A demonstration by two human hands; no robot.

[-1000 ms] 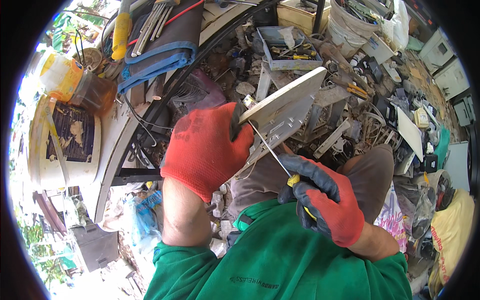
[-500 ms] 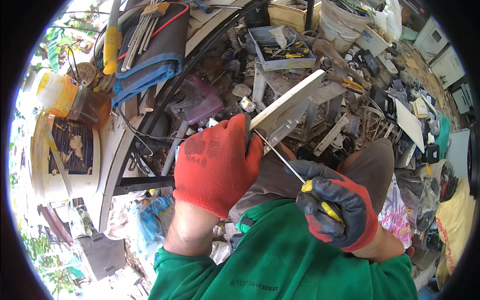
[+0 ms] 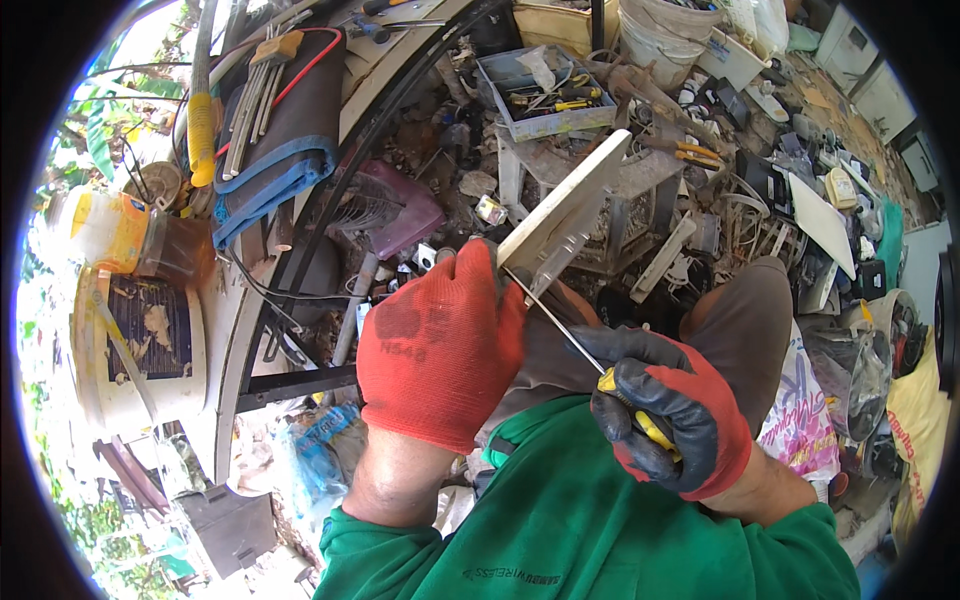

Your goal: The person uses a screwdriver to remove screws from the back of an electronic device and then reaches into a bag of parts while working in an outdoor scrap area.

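Prying step: screwdriver tip set at panel's lower edge.

My left hand (image 3: 440,350), fingers closed, grips the beige panel (image 3: 565,215), tilted over my lap. My right hand (image 3: 665,415) is fisted on the yellow-handled screwdriver (image 3: 575,345), shaft angled up-left w/ tip at panel underside. Next move, I judge: steady leverage, panel held firm so the tip doesn't slip.

gloves (image 3: 445,350) red-black | screwdriver handle (image 3: 640,415) yellow | panel (image 3: 565,212) cream, perhaps off-white
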